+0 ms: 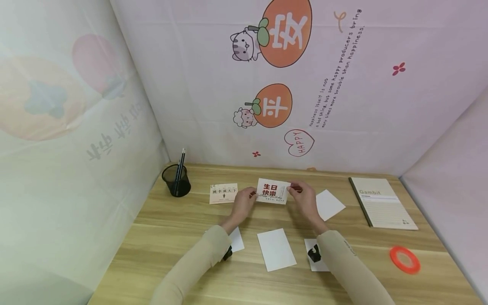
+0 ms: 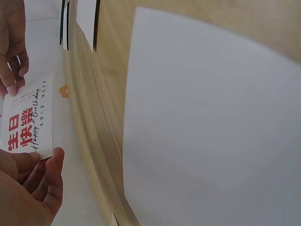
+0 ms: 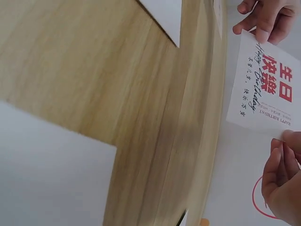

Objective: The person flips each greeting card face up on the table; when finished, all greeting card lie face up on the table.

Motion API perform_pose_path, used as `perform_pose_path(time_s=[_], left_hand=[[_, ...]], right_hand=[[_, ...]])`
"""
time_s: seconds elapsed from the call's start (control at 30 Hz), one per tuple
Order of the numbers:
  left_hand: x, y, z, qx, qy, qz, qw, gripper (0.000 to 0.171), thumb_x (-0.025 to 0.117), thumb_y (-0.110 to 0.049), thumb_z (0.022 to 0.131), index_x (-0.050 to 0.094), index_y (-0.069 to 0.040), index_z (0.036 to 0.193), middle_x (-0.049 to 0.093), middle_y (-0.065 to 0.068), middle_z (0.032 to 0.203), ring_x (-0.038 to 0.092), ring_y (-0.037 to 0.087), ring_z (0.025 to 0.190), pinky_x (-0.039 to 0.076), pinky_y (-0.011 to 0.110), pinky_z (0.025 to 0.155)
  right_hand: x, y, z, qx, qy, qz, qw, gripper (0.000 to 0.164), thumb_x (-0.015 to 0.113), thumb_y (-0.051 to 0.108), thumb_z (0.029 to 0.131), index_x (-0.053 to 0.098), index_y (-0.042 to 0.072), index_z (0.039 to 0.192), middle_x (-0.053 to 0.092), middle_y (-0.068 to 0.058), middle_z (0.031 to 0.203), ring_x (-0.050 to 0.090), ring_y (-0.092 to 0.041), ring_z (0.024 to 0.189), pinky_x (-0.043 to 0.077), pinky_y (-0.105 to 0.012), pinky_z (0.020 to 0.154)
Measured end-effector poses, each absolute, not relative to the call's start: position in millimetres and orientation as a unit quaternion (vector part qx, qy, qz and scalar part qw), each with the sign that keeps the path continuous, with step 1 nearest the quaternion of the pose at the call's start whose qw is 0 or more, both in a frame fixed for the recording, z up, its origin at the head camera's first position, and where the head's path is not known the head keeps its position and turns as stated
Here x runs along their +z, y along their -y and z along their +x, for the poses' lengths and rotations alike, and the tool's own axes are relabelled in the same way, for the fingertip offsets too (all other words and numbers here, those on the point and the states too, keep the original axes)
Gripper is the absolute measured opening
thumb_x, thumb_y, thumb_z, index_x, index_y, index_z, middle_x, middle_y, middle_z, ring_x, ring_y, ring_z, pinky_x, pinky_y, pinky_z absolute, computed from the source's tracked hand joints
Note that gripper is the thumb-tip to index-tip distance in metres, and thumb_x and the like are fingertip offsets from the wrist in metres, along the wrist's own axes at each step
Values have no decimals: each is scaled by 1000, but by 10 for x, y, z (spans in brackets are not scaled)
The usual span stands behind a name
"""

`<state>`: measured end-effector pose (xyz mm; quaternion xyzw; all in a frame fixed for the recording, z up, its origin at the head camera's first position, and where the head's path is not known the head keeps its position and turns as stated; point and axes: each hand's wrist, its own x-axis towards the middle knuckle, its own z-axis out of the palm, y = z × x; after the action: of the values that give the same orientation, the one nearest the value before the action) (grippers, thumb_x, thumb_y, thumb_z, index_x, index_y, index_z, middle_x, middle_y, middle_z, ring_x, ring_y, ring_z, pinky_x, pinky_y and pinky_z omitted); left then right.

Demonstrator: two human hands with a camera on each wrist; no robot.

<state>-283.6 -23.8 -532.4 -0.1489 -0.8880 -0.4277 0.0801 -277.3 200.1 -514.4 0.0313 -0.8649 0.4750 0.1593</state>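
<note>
A white birthday card [image 1: 273,191] with red Chinese characters and a handwritten-style "Happy Birthday" is held up over the back of the table. My left hand [image 1: 243,204] pinches its left edge between thumb and fingers. Its right edge is pinched by my right hand [image 1: 305,201]. Both wrist views show the thumbs on the printed face, with the other fingers behind. Left of the left hand lies a printed card [image 1: 223,193] with a row of characters. A blank white card [image 1: 329,205] lies beside the right hand, partly behind it.
Nearer the front lie a white card [image 1: 276,250] and two more partly covered by the sleeves. A black mesh pen holder [image 1: 177,182] stands back left. On the right are a Gambit notebook [image 1: 382,202] and a roll of tape with an orange-red rim [image 1: 395,256].
</note>
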Motion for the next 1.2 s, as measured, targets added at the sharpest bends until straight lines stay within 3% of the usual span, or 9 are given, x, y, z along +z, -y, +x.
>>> perform_pose_path(time_s=[0.2, 0.47, 0.67, 1.0, 1.1, 1.2], left_hand=[[-5351, 210, -2841, -442, 884, -134, 75, 36, 65, -4, 90, 58, 1, 125, 67, 7, 92, 62, 15, 79, 52, 19, 67], [-5373, 172, -2840, -456, 875, -139, 86, 43, 66, -1, 87, 54, 0, 129, 61, 5, 94, 59, 14, 82, 52, 19, 69], [-5375, 138, -2829, -458, 872, -148, 92, 44, 67, 1, 86, 54, 3, 128, 59, 8, 97, 60, 16, 86, 52, 20, 73], [-5364, 69, -2843, -436, 889, -132, 48, 49, 76, -3, 79, 60, 2, 125, 56, 4, 95, 55, 10, 80, 49, 16, 69], [-5359, 43, -2837, -449, 884, -128, 22, 47, 76, 0, 77, 61, 3, 121, 54, 7, 95, 53, 10, 79, 49, 16, 67], [-5357, 21, -2845, -457, 881, -122, 10, 35, 77, 1, 76, 65, 4, 108, 53, 8, 92, 51, 11, 78, 48, 17, 66]], right_hand=[[-5143, -1984, -2780, 501, 852, 9, 153, 26, 68, 6, 89, 67, 1, 114, 66, -14, 99, 61, -25, 91, 49, -18, 71], [-5152, -1970, -2781, 509, 844, -17, 168, 25, 68, 3, 88, 68, 0, 113, 68, -16, 98, 62, -26, 90, 47, -14, 70], [-5163, -1966, -2795, 506, 844, -40, 171, 27, 69, 2, 87, 67, -3, 113, 68, -18, 99, 63, -28, 91, 49, -18, 71], [-5198, -2003, -2835, 508, 847, -56, 148, 31, 64, -5, 85, 64, -5, 116, 67, -20, 102, 64, -30, 92, 50, -21, 71], [-5205, -2008, -2859, 506, 848, -57, 145, 37, 62, -6, 85, 60, -7, 122, 66, -21, 104, 64, -32, 93, 52, -26, 74], [-5217, -1998, -2890, 499, 852, -54, 150, 41, 59, -8, 84, 57, -8, 125, 66, -23, 105, 64, -34, 94, 54, -35, 79]])
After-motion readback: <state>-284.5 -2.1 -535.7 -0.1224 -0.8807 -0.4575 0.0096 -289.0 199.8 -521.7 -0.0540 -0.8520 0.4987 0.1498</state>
